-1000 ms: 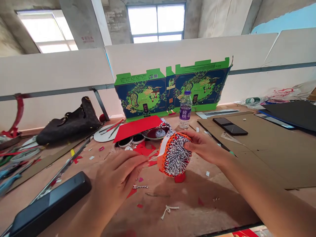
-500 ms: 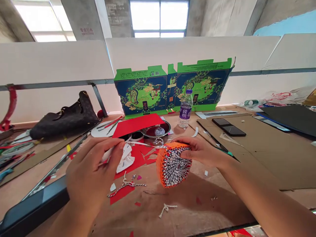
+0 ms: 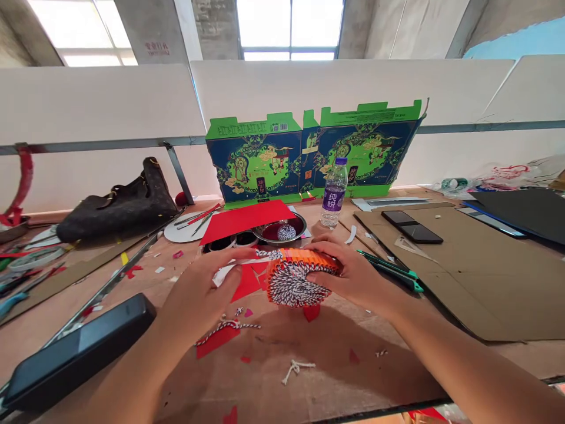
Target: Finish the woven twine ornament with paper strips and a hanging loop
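Observation:
My right hand (image 3: 355, 277) grips a round drum-shaped piece (image 3: 289, 287) above the table. Its face is a black-and-white twisted cord wound in a spiral, and its pleated rim is orange. My left hand (image 3: 205, 291) pinches a white strip (image 3: 223, 272) together with cord at the piece's left edge, thumb and fingers closed. Part of the strip is hidden by the fingers. Below the hands lie red paper scraps (image 3: 242, 284), a length of striped cord (image 3: 225, 327) and a knotted white string (image 3: 295, 369).
Behind the hands, a steel bowl (image 3: 296, 240) holds a cord ball (image 3: 286, 232), beside red card (image 3: 247, 222). A water bottle (image 3: 334, 197) stands before a green box (image 3: 258, 165). Right are a green cutter (image 3: 392, 272), phone (image 3: 412, 227) and cardboard (image 3: 481, 277); left, a black case (image 3: 82, 353) and handbag (image 3: 117, 206).
My left hand has moved right, close to the round piece, bringing the white strip along. The piece has risen and shifted slightly left, its rim now turned upward. A green cutter shows more fully.

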The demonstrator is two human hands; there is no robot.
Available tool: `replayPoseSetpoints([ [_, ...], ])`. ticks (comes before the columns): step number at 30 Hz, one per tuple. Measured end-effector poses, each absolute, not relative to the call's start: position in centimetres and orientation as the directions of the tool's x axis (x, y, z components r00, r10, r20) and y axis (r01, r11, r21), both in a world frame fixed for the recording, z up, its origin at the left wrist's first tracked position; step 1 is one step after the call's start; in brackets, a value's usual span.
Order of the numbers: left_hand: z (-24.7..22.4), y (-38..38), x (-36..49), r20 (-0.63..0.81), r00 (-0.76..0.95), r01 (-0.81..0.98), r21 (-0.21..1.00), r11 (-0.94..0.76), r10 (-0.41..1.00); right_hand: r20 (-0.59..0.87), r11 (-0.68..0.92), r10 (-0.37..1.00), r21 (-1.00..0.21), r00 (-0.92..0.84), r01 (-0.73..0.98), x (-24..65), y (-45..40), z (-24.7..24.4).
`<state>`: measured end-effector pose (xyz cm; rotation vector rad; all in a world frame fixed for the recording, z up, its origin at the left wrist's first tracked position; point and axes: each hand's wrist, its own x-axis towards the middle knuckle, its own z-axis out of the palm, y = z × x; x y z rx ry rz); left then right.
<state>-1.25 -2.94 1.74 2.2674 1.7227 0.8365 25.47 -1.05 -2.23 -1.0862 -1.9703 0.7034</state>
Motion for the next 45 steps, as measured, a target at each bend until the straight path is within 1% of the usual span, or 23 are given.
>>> replayPoseSetpoints([
  [2,1.6,-3.2,-0.8,0.326,0.175,0.816,0.48,-0.322,0.929,0.338,0.467,0.878,-0.757,-0.337,0.457,24.9,-1.2,-2.5],
  [4,1.4,-3.3,-0.5,0.342,0.184,0.811,0.477,-0.339,0.921,0.299,0.443,0.887,-0.765,-0.352,0.467,24.4,-1.4,-2.7],
  [6,1.3,-3.2,-0.4,0.322,0.19,0.786,0.516,-0.34,0.927,0.276,0.43,0.886,-0.791,-0.372,0.435,24.1,-1.6,-2.8],
  [9,1.0,-2.8,-0.5,0.186,0.25,0.724,0.616,-0.31,0.95,0.265,0.387,0.893,-0.865,-0.364,0.32,23.7,-1.8,-2.9],
  [11,0.8,-2.7,-0.5,0.118,0.287,0.715,0.634,-0.295,0.951,0.243,0.353,0.902,-0.89,-0.356,0.289,23.4,-2.0,-2.9],
  [13,0.8,-2.7,-0.4,0.114,0.285,0.752,0.589,-0.296,0.952,0.225,0.341,0.909,-0.885,-0.352,0.316,23.3,-2.1,-2.8],
  [16,1.3,-2.9,-0.1,0.16,0.252,0.806,0.512,-0.298,0.955,0.223,0.357,0.905,-0.861,-0.362,0.363,23.7,-2.0,-2.4],
  [18,1.6,-3.1,0.0,0.211,0.242,0.817,0.482,-0.316,0.947,0.221,0.386,0.886,-0.837,-0.407,0.387,24.4,-1.9,-2.1],
  [21,1.8,-3.3,0.2,0.288,0.237,0.823,0.448,-0.349,0.928,0.235,0.473,0.818,-0.793,-0.524,0.384,25.6,-1.7,-1.0],
  [23,1.8,-3.4,0.3,0.33,0.225,0.826,0.434,-0.359,0.917,0.26,0.542,0.785,-0.728,-0.563,0.42,25.8,-2.1,0.1],
  [24,1.8,-3.5,0.4,0.35,0.221,0.828,0.426,-0.365,0.91,0.286,0.583,0.774,-0.672,-0.566,0.458,25.6,-2.5,0.7],
  [26,1.8,-3.7,0.6,0.383,0.226,0.828,0.41,-0.384,0.896,0.365,0.669,0.736,-0.518,-0.569,0.533,24.4,-3.6,1.7],
  [28,1.8,-4.0,0.9,0.402,0.25,0.821,0.395,-0.413,0.881,0.456,0.748,0.661,-0.343,-0.595,0.568,22.7,-4.7,2.3],
  [30,1.8,-4.2,1.0,0.414,0.272,0.814,0.384,-0.437,0.869,0.519,0.789,0.585,-0.183,-0.624,0.587,21.0,-5.5,2.4],
  [32,1.8,-4.4,1.0,0.425,0.284,0.809,0.375,-0.452,0.86,0.558,0.785,0.551,-0.096,-0.62,0.612,19.9,-5.6,2.2],
  [33,1.8,-4.4,1.0,0.43,0.291,0.806,0.371,-0.461,0.855,0.574,0.778,0.552,-0.094,-0.605,0.621,19.6,-5.6,2.0],
  [34,1.7,-4.5,0.9,0.437,0.298,0.802,0.367,-0.47,0.849,0.586,0.769,0.565,-0.121,-0.58,0.627,19.5,-5.4,1.9],
  [36,1.7,-4.6,0.6,0.449,0.316,0.793,0.358,-0.492,0.836,0.602,0.75,0.608,-0.224,-0.517,0.622,19.7,-5.1,2.0],
  [39,1.7,-4.7,0.4,0.465,0.341,0.782,0.342,-0.521,0.817,0.564,0.691,0.698,-0.368,-0.441,0.623,20.5,-4.8,2.7],
  [43,1.9,-5.0,0.2,0.491,0.355,0.777,0.318,-0.543,0.795,0.517,0.602,0.78,-0.469,-0.351,0.646,21.6,-4.8,4.1],
  [44,1.9,-5.1,0.1,0.497,0.359,0.776,0.312,-0.549,0.79,0.492,0.579,0.805,-0.533,-0.33,0.617,21.8,-4.7,4.3],
  [45,1.9,-5.1,-0.1,0.504,0.364,0.775,0.302,-0.555,0.783,0.456,0.552,0.832,-0.625,-0.316,0.552,22.1,-4.7,4.5],
])
